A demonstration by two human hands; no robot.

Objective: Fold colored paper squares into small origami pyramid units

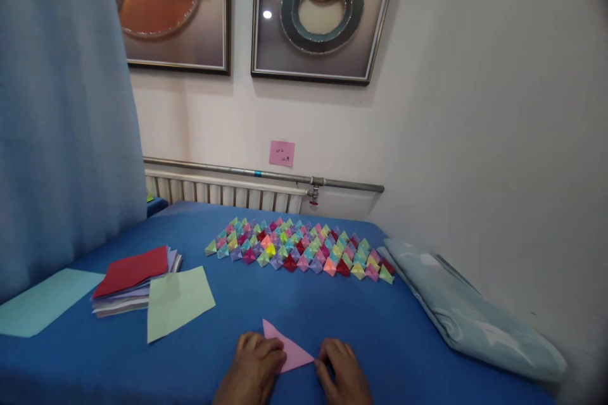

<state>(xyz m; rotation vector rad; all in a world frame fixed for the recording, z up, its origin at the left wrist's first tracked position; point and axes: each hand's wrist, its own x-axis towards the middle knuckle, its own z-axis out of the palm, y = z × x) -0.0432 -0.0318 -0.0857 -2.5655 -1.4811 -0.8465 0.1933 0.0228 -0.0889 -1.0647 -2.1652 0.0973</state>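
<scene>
A pink paper, folded to a pointed shape, lies on the blue cloth near the front edge. My left hand rests on its left part, fingers curled together and pressing on the paper. At the paper's right tip is my right hand, its thumb and fingers bent close together at that corner. Whether the right fingertips pinch the tip or only touch it is too small to tell. Part of the paper is hidden beneath the left fingers.
Rows of small folded paper pieces spread across the back. To the left are a paper stack with a red sheet, a pale green sheet and a light blue sheet. A folded blanket lies right, beside the wall.
</scene>
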